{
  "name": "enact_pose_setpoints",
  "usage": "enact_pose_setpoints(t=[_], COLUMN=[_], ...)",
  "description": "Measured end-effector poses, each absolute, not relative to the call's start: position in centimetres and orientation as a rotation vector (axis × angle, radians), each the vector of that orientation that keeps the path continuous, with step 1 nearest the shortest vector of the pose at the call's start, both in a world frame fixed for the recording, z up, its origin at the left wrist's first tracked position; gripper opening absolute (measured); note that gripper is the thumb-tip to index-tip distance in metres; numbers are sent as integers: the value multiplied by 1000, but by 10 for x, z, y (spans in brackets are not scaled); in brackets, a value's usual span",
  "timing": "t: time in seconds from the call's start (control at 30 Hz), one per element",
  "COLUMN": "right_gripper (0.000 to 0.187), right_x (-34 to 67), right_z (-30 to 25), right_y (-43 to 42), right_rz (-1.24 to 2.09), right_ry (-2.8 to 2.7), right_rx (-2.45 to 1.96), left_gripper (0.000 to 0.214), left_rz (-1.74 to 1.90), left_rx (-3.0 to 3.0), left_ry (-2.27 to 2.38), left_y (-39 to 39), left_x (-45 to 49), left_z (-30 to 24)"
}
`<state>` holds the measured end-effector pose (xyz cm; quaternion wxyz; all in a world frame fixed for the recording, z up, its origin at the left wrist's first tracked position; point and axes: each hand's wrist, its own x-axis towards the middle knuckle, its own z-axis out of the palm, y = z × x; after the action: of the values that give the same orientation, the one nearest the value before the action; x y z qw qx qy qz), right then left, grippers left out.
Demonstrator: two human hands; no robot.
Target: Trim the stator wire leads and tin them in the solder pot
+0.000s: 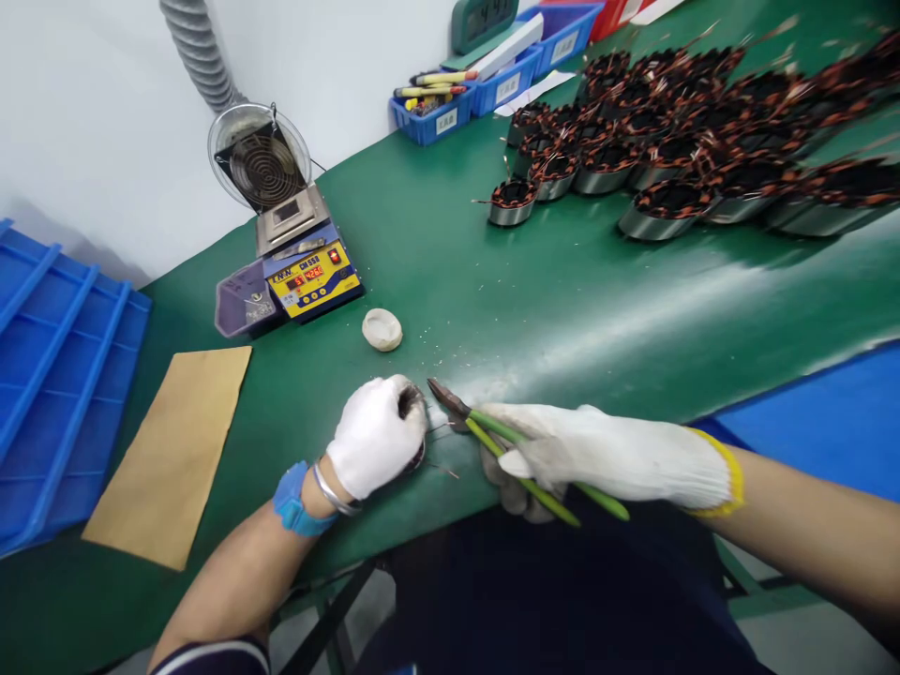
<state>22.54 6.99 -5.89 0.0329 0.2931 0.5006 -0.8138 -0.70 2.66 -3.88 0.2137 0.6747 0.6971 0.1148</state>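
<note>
My left hand (376, 433), in a white glove, is closed over a small wound motor stator (414, 433) at the near edge of the green table (506, 300); most of the stator is hidden under my fingers. Thin wire ends stick out of it to the right. My right hand (597, 455), in a white glove with a yellow cuff, grips green-handled cutting pliers (492, 433). The plier jaws point left and sit just beside the stator and its wires.
Many copper-wound stators (661, 202) crowd the far right of the table. A soldering station (299, 272) with a fume fan (260, 159) stands at the back left, a small white dish (382, 329) before it. A brown sheet (175, 450) and blue tray (56, 375) lie left; blue bins (492, 84) behind.
</note>
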Motion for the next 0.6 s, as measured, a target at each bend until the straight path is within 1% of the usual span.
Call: enact_pose_setpoints(t=[0.1,0.17,0.4,0.5,0.6], right_gripper=[61,57,40,38,40], right_x=[225,224,216,212,210], right_z=[-57,-59,-57,-50,-47], right_y=[68,65,61,59,57], right_rz=[-2508,-2506,-2322,-2222,-2237], right_ry=[1556,1610,1805,1828,1844], right_rx=[904,910,1022,1088,1102], left_gripper=[14,13,15,15,15], left_rz=[544,595,552,560,556], left_rx=[1739,1727,1743,1766,1784], left_ry=[1849,1837,1856,1865,1870], left_y=[25,24,24,25,26], left_x=[-10,-11,-7,-7,-8], left_z=[-44,-46,-44,-44,-48])
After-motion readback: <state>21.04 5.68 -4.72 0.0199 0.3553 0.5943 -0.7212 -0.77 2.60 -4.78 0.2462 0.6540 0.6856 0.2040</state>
